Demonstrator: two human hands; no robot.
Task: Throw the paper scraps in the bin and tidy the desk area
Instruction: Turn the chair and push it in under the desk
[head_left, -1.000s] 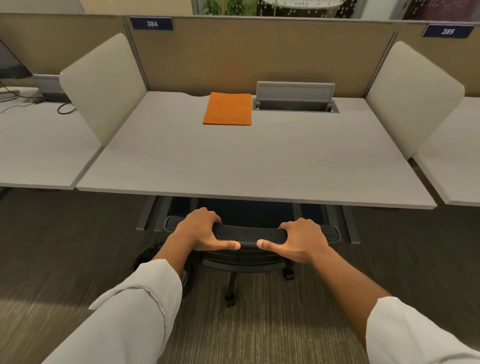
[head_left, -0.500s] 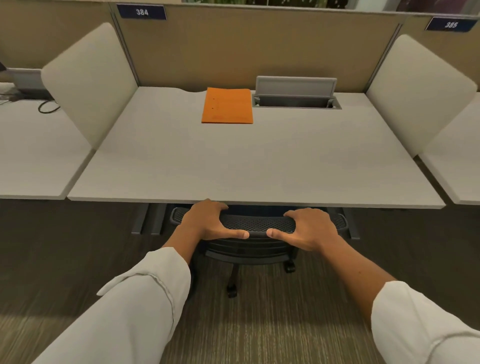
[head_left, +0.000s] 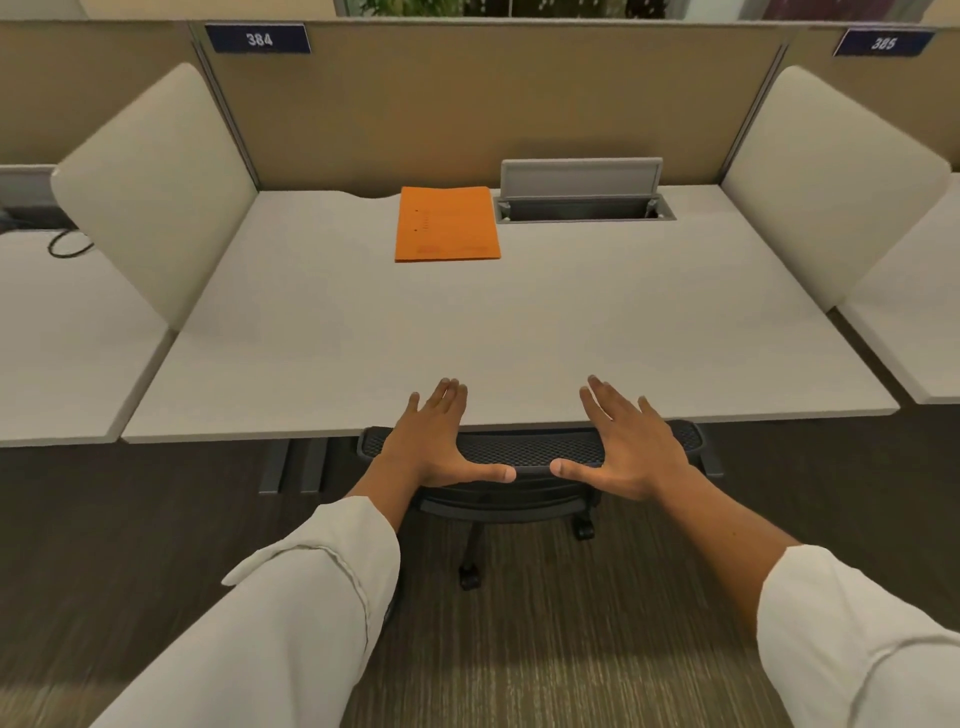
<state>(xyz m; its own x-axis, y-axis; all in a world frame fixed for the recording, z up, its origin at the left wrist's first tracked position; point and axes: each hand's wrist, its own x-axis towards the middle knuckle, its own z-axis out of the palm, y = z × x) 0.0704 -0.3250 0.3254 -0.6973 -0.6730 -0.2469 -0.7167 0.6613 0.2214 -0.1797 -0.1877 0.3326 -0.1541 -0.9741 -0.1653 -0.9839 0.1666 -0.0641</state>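
Observation:
A black mesh office chair (head_left: 524, 448) stands pushed under the front edge of the grey desk (head_left: 363, 332); only the top of its backrest, its post and some castors show. My left hand (head_left: 439, 441) and my right hand (head_left: 626, 447) hover over the backrest with fingers spread, thumbs pointing toward each other, holding nothing. An orange folder (head_left: 445, 223) lies flat at the back middle of the desk. No paper scraps and no bin are in view.
A grey cable hatch (head_left: 582, 195) stands open behind the folder's right side. Cream side dividers (head_left: 156, 197) (head_left: 831, 176) flank the desk, with a tan back partition (head_left: 493, 104). Neighbouring desks lie on both sides; a black cable (head_left: 67, 244) rests on the left one. Carpet covers the floor.
Both hands were gripping the chair's backrest and pushed it under the desk; now they have let go and opened flat above it. The view has moved closer to the desk.

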